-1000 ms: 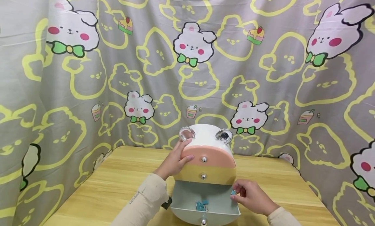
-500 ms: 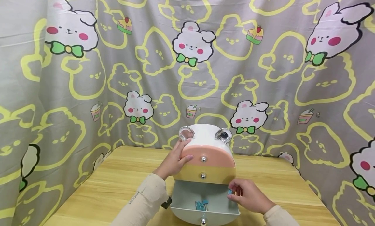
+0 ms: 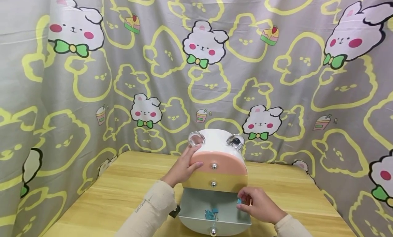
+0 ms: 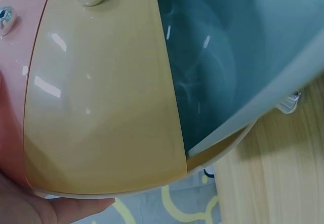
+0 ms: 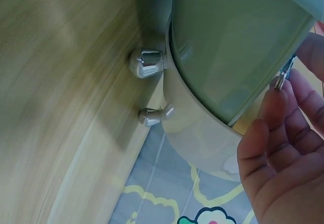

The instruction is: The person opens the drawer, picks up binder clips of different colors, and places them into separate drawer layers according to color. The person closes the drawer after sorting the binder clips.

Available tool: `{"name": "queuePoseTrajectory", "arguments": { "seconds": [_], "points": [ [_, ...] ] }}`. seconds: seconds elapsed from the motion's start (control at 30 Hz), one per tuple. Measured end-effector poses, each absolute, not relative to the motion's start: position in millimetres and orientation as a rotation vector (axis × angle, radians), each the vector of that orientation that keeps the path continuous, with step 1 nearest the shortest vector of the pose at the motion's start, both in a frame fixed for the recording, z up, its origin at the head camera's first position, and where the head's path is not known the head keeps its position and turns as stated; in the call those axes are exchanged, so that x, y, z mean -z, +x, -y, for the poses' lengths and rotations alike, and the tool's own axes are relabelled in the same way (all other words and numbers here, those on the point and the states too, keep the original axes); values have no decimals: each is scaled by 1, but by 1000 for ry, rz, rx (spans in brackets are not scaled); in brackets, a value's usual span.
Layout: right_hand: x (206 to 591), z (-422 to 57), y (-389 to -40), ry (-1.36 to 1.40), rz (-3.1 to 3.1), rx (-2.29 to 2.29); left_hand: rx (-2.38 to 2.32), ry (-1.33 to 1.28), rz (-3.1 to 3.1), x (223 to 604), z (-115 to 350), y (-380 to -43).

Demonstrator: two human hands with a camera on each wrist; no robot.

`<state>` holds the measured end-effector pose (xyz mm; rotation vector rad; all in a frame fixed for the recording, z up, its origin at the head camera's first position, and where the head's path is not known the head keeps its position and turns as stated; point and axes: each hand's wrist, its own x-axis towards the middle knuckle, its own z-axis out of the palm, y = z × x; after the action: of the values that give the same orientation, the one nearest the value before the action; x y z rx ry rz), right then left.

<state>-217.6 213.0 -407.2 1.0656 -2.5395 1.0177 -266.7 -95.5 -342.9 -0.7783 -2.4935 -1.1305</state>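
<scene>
A small drawer cabinet (image 3: 216, 141) with a white top and two round silver ears stands on the table. My left hand (image 3: 184, 166) rests on its upper left side, fingers toward the ear and thumb extended on the orange drawer front. The pale green bottom drawer (image 3: 196, 199) is pulled out. Blue binder clips (image 3: 210, 215) lie together near its front wall. At the drawer's right side, my right hand (image 3: 261, 203) pinches another blue binder clip (image 3: 239, 201) between thumb and fingers. Its metal handles show in the right wrist view, where the fingers partly hide it.
Above the open drawer, the orange (image 3: 225, 162) and yellow (image 3: 196, 182) drawers are pushed in, each with a silver knob. The wood-grain table (image 3: 132, 182) extends around the cabinet. A grey patterned curtain (image 3: 172, 90) hangs behind and at both sides.
My right hand has moved slightly left with the binder clip, further over the open drawer. The left hand, the cabinet and the clips in the drawer have stayed in place.
</scene>
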Motion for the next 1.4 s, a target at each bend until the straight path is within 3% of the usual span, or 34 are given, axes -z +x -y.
{"name": "queuePoseTrajectory", "arguments": {
  "seconds": [0.67, 1.4],
  "points": [
    [409, -217, -208, 1072, 2508, -1008, 1132, -796, 2493, 349, 93, -266],
    [410, -272, -204, 826, 2699, -959, 1104, -798, 2465, 342, 95, -268]
  ]
}}
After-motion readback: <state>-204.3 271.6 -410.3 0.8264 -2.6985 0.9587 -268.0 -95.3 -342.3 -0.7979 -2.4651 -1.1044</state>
